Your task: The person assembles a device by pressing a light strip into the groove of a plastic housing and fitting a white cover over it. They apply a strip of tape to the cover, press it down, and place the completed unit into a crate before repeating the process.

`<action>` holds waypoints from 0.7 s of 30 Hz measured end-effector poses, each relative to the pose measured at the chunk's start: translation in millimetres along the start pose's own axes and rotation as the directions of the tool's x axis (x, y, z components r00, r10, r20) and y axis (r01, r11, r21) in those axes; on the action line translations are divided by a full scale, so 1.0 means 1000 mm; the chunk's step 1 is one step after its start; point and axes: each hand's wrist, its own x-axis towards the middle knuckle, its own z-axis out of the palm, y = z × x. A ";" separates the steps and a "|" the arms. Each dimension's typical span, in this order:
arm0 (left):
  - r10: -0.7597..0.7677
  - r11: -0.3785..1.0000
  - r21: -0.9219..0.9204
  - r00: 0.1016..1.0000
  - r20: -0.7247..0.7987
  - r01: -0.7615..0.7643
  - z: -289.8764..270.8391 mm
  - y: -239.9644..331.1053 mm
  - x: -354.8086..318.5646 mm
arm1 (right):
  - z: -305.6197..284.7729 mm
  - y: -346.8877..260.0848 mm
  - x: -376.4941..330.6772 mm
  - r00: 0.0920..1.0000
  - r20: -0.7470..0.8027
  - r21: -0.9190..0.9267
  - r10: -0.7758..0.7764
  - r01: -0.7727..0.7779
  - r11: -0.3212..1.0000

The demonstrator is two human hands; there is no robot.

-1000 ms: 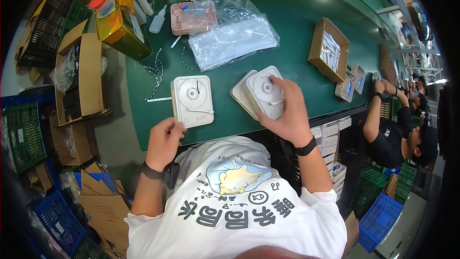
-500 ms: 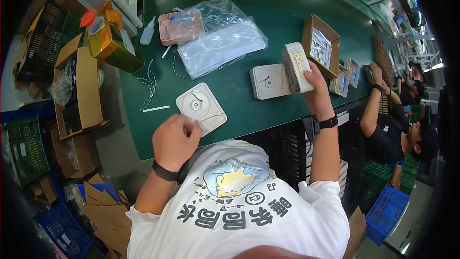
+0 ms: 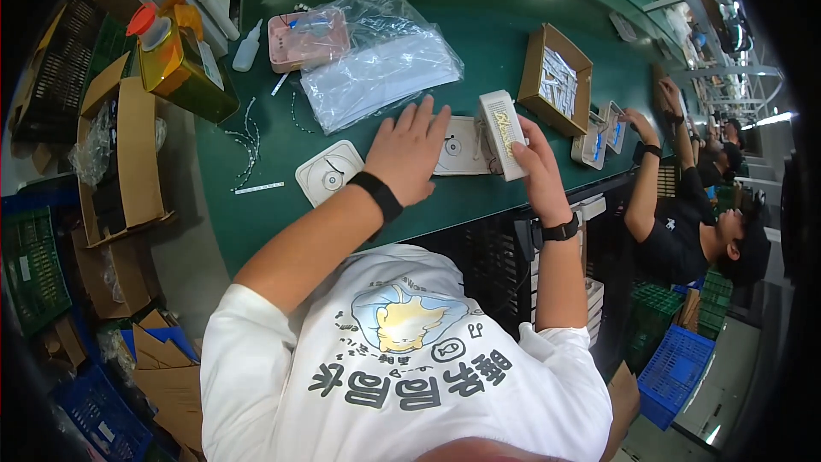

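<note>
a white turntable-style player [image 3: 503, 137], tipped up on edge at the middle of the bench, is clamped between the right hand's [image 3: 540, 173] thumb and fingers. its twin, a flat player [image 3: 454, 149], lies just left, its right end hidden behind it. the left hand [image 3: 409, 151], fingers slightly apart, covers the twin's left end; contact cannot be told. a third player [image 3: 328, 171] lies farther left, partly behind the left forearm. beyond, a clear plastic bag [image 3: 385, 77] overlaps a pink case [image 3: 293, 50]; far right stands a cardboard box [image 3: 552, 114] of white strips.
</note>
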 end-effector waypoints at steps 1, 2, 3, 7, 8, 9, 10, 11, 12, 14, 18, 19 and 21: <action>0.012 0.998 -0.059 0.994 0.109 -0.005 0.000 -0.004 0.009 | 0.000 0.000 -0.003 1.000 -0.004 -0.003 0.000 0.000 1.000; 0.029 0.993 -0.117 0.976 0.216 -0.004 0.000 -0.006 0.015 | 0.001 0.001 -0.006 1.000 0.003 -0.086 -0.023 0.023 0.996; 0.052 0.985 -0.171 0.946 0.319 0.004 -0.003 -0.007 0.021 | 0.001 0.004 -0.008 0.999 0.012 -0.166 -0.046 0.048 0.985; -0.004 0.966 -0.237 0.916 0.401 0.108 -0.025 -0.007 0.021 | -0.005 -0.008 -0.021 0.980 0.118 -0.361 -0.159 0.192 0.913; -0.005 0.965 -0.237 0.916 0.401 0.109 -0.026 -0.008 0.020 | -0.007 -0.012 -0.022 0.964 0.174 -0.412 -0.200 0.256 0.875; -0.012 0.961 -0.248 0.919 0.395 0.119 -0.027 -0.010 0.019 | -0.009 -0.011 -0.022 0.964 0.177 -0.411 -0.200 0.256 0.875; -0.020 0.957 -0.258 0.921 0.388 0.130 -0.028 -0.011 0.017 | -0.012 -0.011 -0.022 0.956 0.188 -0.365 -0.227 0.283 0.887; -0.030 0.953 -0.268 0.924 0.382 0.141 -0.030 -0.013 0.016 | -0.015 -0.010 -0.021 0.946 0.199 -0.318 -0.255 0.308 0.897; -0.035 0.953 -0.266 0.923 0.382 0.146 -0.031 -0.013 0.014 | -0.017 -0.010 -0.021 0.936 0.209 -0.269 -0.283 0.333 0.904; -0.020 0.955 -0.272 0.939 0.343 0.120 -0.036 -0.013 0.013 | -0.027 -0.005 -0.021 0.954 0.205 -0.059 -0.220 0.236 0.970; 0.055 0.964 -0.264 0.930 0.363 0.046 -0.045 -0.025 0.005 | -0.033 -0.002 -0.009 0.989 0.144 0.359 -0.046 -0.009 0.933; 0.092 0.966 -0.260 0.919 0.384 0.012 -0.047 -0.029 0.002 | -0.031 -0.005 0.002 0.999 0.041 0.364 0.005 -0.019 0.931; 0.061 0.981 -0.194 0.924 0.377 0.015 -0.050 -0.039 -0.005 | -0.024 -0.004 0.018 0.996 -0.074 0.373 0.054 -0.023 0.927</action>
